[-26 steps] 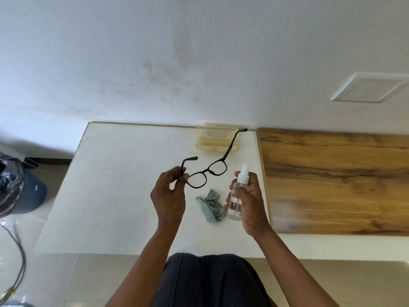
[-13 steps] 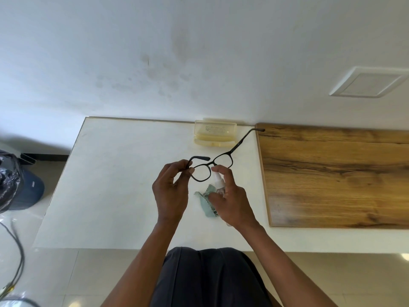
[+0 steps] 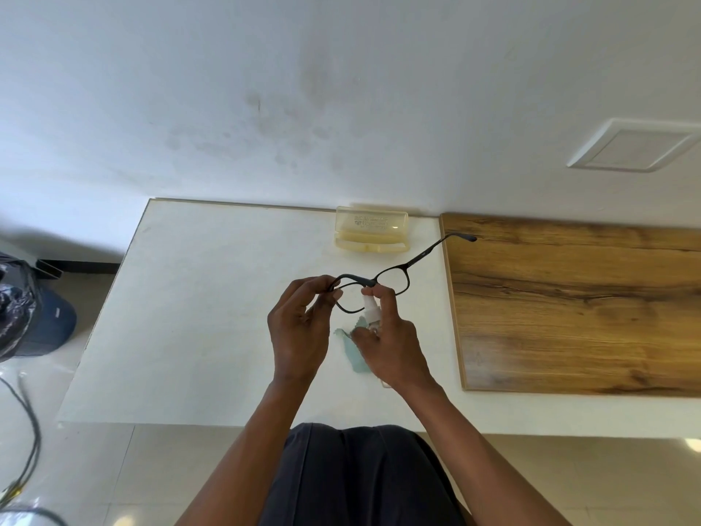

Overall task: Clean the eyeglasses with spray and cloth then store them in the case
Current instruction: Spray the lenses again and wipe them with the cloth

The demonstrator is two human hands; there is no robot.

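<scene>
Matt black plastic eyeglasses (image 3: 392,279), translucent yellowish plastic case (image 3: 371,229), crumpled cloth (image 3: 354,354), grained wood board (image 3: 580,309).

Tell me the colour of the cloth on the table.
Pale grey-green cloth, seen in the head view, partly hidden behind the right hand.

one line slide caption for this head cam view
Left hand holds eyeglasses; right hand aims spray bottle at a lens.

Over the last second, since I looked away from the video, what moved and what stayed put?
The right hand brought the spray bottle up and leftward from beside the eyeglasses until its nozzle sat right at the lenses, index finger on top. The left hand kept pinching the frame's end, with the glasses raised slightly. The green cloth stayed on the white table, and the case stayed by the wall.
</scene>
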